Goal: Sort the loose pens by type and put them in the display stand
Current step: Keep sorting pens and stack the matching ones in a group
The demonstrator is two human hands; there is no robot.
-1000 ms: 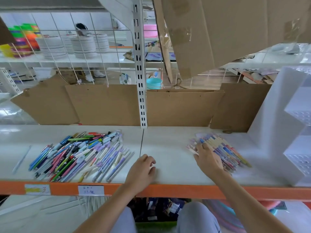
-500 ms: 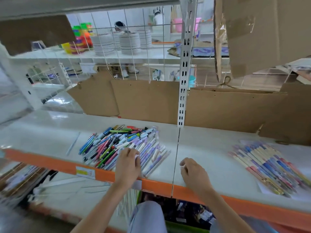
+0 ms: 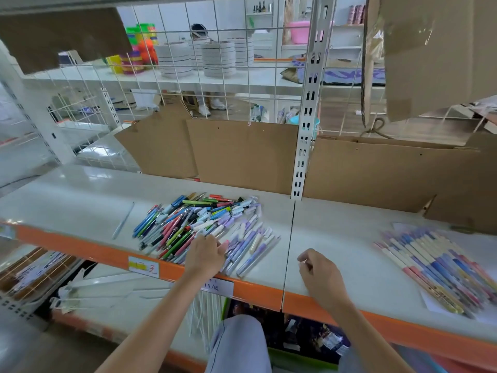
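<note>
White shelf (image 3: pixel 80 200): my left hand (image 3: pixel 205 255) fingers the mixed loose pen pile (image 3: pixel 199 224), grip unclear; right hand (image 3: pixel 320 275) loosely curled, empty.

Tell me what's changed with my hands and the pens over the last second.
The right hand left the sorted row of pens and came back to the shelf's front edge, loosely curled and holding nothing. The left hand moved from the bare shelf to the mixed pen pile, its fingers now in among the pens; whether they grip one can't be seen. Both groups of pens lie as before.
</note>
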